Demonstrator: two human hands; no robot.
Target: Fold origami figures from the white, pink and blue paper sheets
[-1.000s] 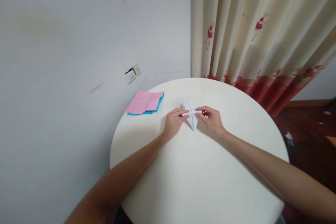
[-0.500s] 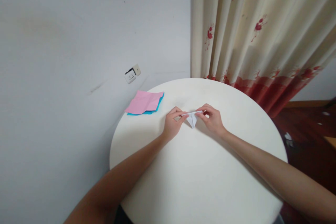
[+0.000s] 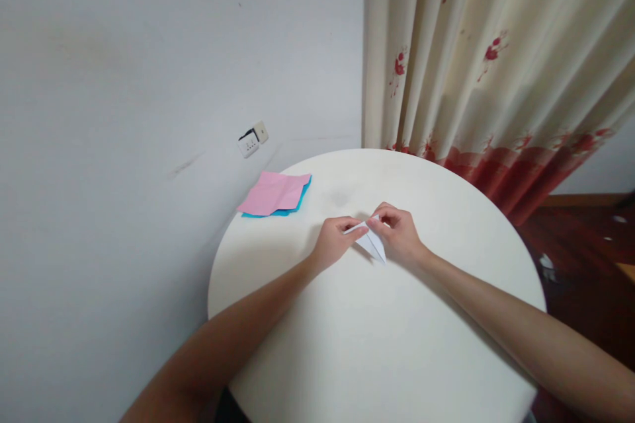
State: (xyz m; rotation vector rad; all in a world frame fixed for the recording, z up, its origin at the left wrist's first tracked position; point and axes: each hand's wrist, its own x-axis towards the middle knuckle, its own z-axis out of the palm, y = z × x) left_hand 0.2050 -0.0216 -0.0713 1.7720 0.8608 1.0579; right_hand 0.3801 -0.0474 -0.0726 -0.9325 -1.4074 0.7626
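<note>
Paper stack [image 3: 276,194] lies on the table [image 3: 377,330], left of folded paper [image 3: 373,242]

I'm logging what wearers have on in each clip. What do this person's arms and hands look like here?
Both arms are bare from the lower edge of the picture to the fingertips: no sleeves show. The left hand and the right hand wear no gloves, and no ring, watch or bracelet is visible. The nails look short and unpainted, though they are small in this view.
</note>
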